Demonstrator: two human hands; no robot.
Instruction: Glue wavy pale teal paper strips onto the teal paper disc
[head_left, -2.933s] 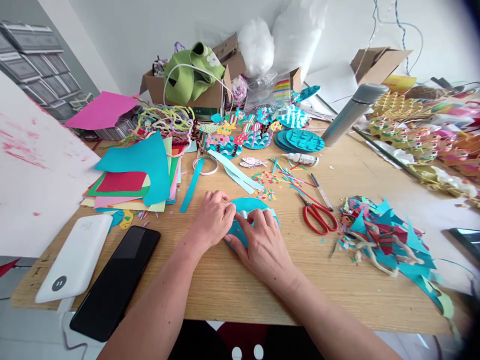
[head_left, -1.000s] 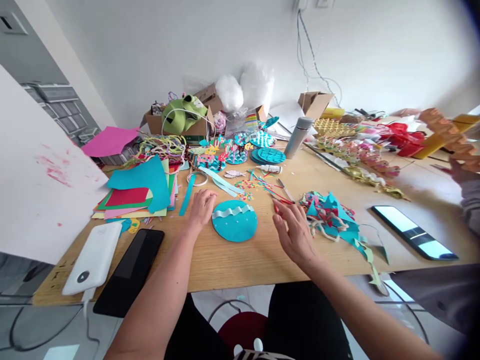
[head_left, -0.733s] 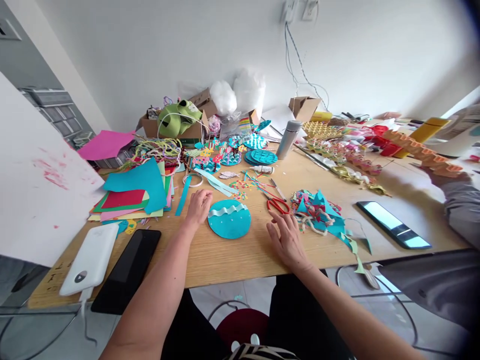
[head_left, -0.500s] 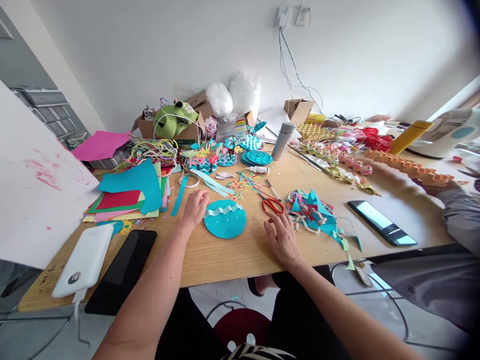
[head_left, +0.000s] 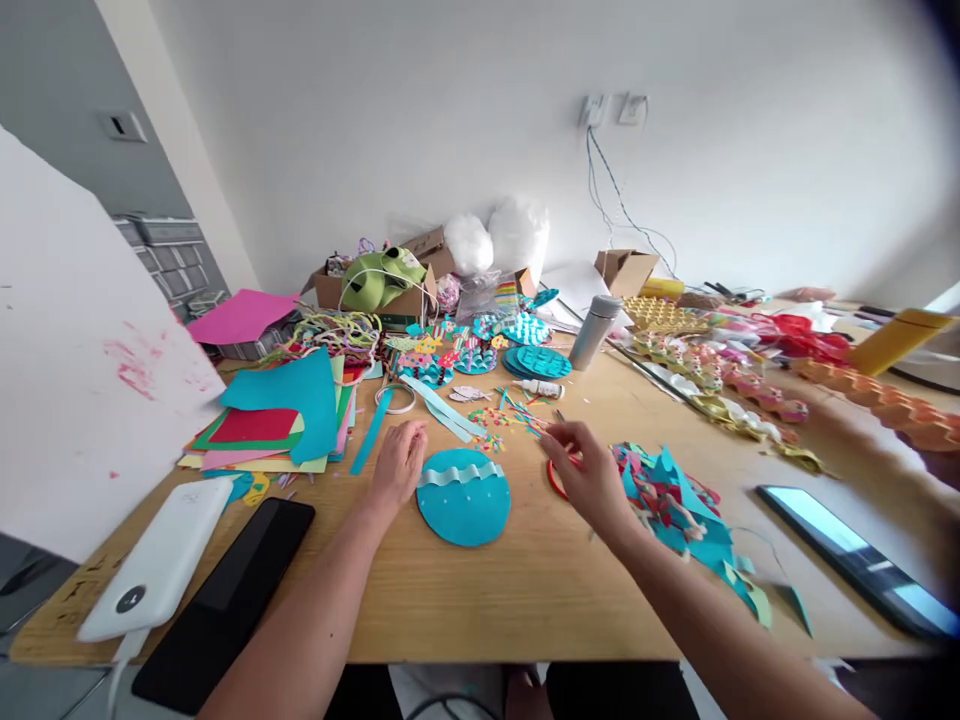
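Observation:
A blue paper oval [head_left: 463, 515] lies flat on the table between my hands. A pale wavy strip [head_left: 459, 474] crosses its upper part, with a row of small white dots below. Just left of the oval, my left hand [head_left: 401, 465] has its fingers curled together, and nothing shows in them. My right hand [head_left: 589, 475] is over the red-handled scissors [head_left: 553, 478], covering part of them. Its fingers are bent and somewhat apart, with no held thing visible. Beyond the fingertips lie a small white glue bottle [head_left: 541, 388] and scattered coloured paper bits [head_left: 491, 420].
Coloured sheets [head_left: 281, 400], a white power bank [head_left: 157, 560] and a black phone [head_left: 225, 600] lie left. Paper scraps [head_left: 686, 505] and a lit phone [head_left: 855, 555] are right. Behind stand decorated blue ovals [head_left: 536, 361] and a grey flask [head_left: 595, 332].
The view has tilted up and come closer to the table. My right hand has risen and moved forward over the scissors. My left hand stays beside the oval, its fingers more curled.

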